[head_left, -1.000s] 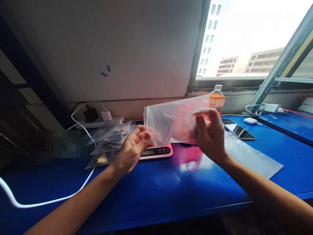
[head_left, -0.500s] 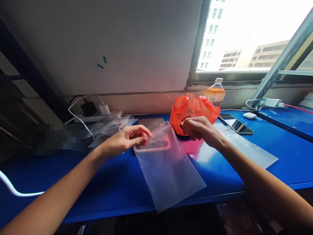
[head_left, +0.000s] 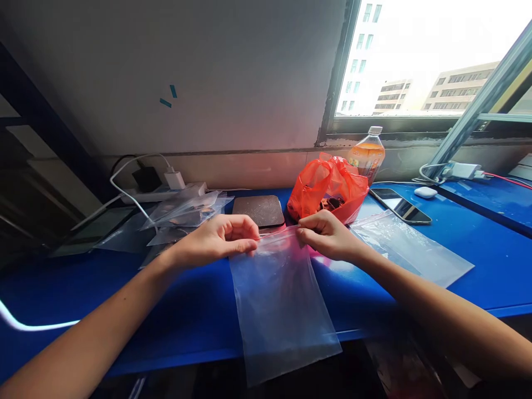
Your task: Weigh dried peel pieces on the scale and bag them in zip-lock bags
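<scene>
A clear zip-lock bag (head_left: 285, 316) hangs between my hands, its lower end past the table's front edge. My left hand (head_left: 224, 239) pinches the bag's top left corner. At the top right corner, my right hand (head_left: 326, 235) is closed on the same bag. Just behind the bag lies a flat dark scale-like slab (head_left: 257, 210). Close behind my right hand stands a red plastic bag (head_left: 310, 191), open at the top, with small brown pieces (head_left: 332, 203) showing inside.
More clear bags lie at the left (head_left: 187, 208) and the right (head_left: 419, 249). A phone (head_left: 401, 205), a white earphone case (head_left: 425, 192) and an orange drink bottle (head_left: 369, 152) sit further back. A power strip (head_left: 145, 195) with chargers runs along the wall.
My right hand has come from the red bag's opening to the clear bag's top right corner and taken hold of it. The clear bag now hangs straighter and the slab shows more.
</scene>
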The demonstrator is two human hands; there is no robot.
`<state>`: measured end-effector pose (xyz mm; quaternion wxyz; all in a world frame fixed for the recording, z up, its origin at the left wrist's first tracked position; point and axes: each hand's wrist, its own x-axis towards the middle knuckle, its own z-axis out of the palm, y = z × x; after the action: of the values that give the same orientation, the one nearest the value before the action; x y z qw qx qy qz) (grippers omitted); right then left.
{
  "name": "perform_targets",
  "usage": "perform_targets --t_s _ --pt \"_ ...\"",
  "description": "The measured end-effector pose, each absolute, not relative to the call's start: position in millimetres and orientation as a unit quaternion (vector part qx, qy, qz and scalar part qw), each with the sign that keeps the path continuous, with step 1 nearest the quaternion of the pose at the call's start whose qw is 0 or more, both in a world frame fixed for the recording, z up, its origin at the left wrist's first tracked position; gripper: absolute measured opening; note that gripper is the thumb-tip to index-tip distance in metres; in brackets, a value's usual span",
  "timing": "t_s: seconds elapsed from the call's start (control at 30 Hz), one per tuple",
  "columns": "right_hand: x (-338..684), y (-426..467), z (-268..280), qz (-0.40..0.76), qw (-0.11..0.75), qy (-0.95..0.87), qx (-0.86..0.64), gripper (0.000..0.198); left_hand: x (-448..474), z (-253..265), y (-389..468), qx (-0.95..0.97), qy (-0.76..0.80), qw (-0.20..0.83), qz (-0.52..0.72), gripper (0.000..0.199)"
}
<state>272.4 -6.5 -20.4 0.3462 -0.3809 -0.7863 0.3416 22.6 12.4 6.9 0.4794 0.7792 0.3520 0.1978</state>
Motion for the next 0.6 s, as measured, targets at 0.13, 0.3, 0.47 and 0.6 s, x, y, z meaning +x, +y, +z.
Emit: perform_targets --t_s 0.13,0.3,0.47,0.6 --pt "273.3 -5.9 -19.0 0.27 0.43 -0.764 -0.398 0.028 22.5 6.1 15.1 0.748 0.376 0.486 0.249 0.035" --pt "278.9 -1.9 -17.7 0.245 0.463 -0.749 -0.405 0.029 20.8 6.6 16.9 0.75 0.405 0.458 0.253 0.026" --pt "284.2 2.5 -20.2 0.149 0.437 -0.803 -0.376 0.023 22.1 7.9 14.9 0.774 0.402 0.404 0.275 0.022" --pt "275.6 -5.7 -19.7 -0.001 0.455 -0.814 -0.362 0.023 29.0 5.9 4.6 0.824 0.402 0.307 0.257 0.022"
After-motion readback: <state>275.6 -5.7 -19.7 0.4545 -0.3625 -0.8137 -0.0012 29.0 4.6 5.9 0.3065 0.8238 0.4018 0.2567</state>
